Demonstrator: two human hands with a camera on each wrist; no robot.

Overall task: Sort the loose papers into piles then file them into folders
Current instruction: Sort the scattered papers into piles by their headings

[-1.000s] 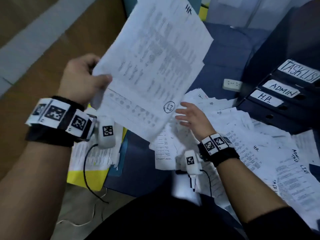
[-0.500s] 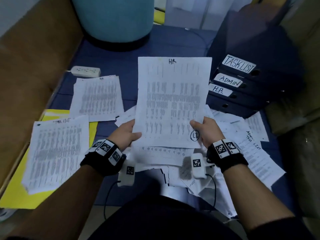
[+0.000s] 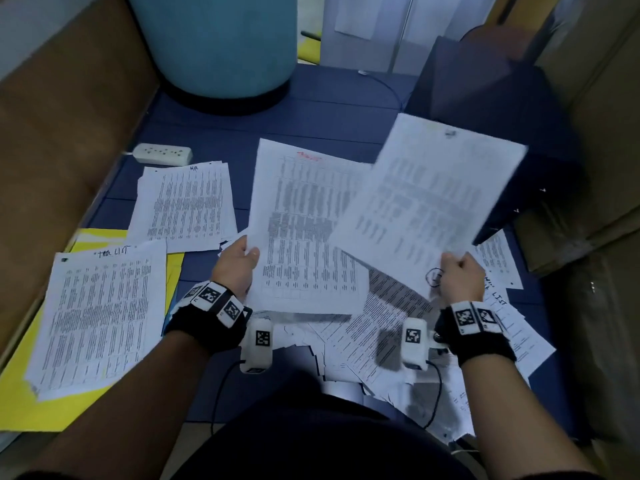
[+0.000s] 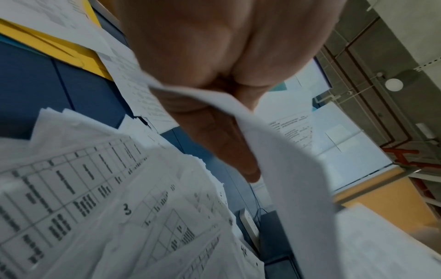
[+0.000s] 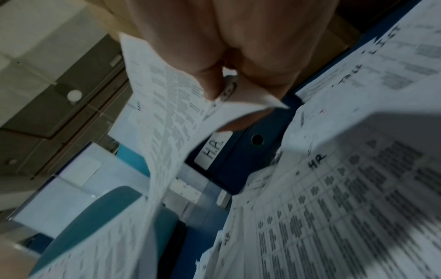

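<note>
My left hand point(image 3: 239, 261) pinches the left edge of a printed sheet with red writing at its top point(image 3: 308, 230), thumb on top, fingers point(image 4: 226, 147) under it. My right hand point(image 3: 459, 275) pinches the lower corner of a second sheet point(image 3: 436, 202), lifted and tilted to the right; the thumb point(image 5: 210, 83) presses beside a circled mark. Loose papers point(image 3: 388, 327) lie heaped under both hands. An HR pile point(image 3: 183, 206) lies far left of centre. A TASK LIST pile point(image 3: 100, 313) rests on a yellow folder point(image 3: 20, 403). The blue H.R. binder point(image 5: 241, 151) shows in the right wrist view.
A teal barrel point(image 3: 221, 46) stands at the back. A white power strip point(image 3: 162, 154) lies near the HR pile. Dark binders point(image 3: 512, 133) sit at the right behind the lifted sheet. Brown boards point(image 3: 52, 140) bound the blue floor point(image 3: 311, 123) on the left.
Half a second ago both hands held one stack marked HR. Now the right hand has drawn the top sheet off to the right, and the left keeps a sheet with red writing.
</note>
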